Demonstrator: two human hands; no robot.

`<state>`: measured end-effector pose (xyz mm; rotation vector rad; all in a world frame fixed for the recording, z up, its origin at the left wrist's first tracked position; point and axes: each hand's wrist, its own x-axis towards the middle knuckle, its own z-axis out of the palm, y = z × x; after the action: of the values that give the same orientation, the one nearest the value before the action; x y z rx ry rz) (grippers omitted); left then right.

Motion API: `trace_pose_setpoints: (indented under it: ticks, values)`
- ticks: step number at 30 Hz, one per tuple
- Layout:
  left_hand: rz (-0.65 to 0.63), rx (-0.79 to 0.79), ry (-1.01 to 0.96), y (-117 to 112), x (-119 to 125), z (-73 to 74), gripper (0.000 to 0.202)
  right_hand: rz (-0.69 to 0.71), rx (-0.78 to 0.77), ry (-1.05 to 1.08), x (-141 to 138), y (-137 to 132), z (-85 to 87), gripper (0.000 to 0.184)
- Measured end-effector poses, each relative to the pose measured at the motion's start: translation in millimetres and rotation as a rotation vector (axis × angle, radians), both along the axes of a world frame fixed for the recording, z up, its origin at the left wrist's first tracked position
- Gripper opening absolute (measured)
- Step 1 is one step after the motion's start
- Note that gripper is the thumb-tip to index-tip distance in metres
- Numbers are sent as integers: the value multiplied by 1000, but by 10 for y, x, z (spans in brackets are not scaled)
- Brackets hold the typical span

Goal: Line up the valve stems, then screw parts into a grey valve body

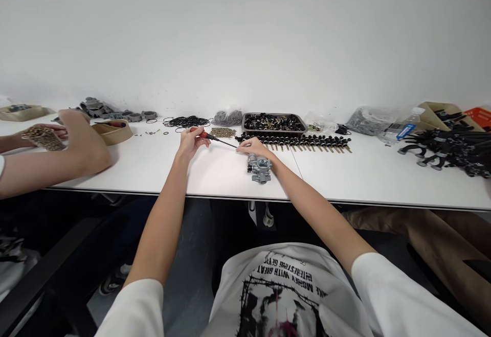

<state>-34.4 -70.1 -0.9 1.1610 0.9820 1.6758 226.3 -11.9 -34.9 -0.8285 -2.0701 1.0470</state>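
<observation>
My left hand (190,141) is closed around the red-and-black handle of a screwdriver (210,136), whose dark shaft slants down to the right. At the far end of that shaft, the fingers of my right hand (251,148) pinch together at the tip; whatever small thing they hold there is hidden. Just below my right wrist a silver-grey metal carburetor (261,169) rests on the white table. Beyond the right hand lies a row of black-capped parts with brass stems (307,142). A pile of small brass pieces (223,132) lies behind the screwdriver.
Behind the row stands a dark tray (274,128) of mixed small parts. Black rubber rings (186,121) lie left of it. A water bottle (401,128) and black hoses (456,148) are at right. A co-worker's arms (76,148) reach in from the left, holding a cup of brass parts (45,137).
</observation>
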Motion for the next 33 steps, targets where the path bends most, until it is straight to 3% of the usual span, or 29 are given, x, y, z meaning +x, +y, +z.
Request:
trace_pose_setpoints:
  ticks: [33]
  values:
    - [-25, 11, 13, 2, 9, -6, 24, -51, -3, 26, -7, -20, 21, 26]
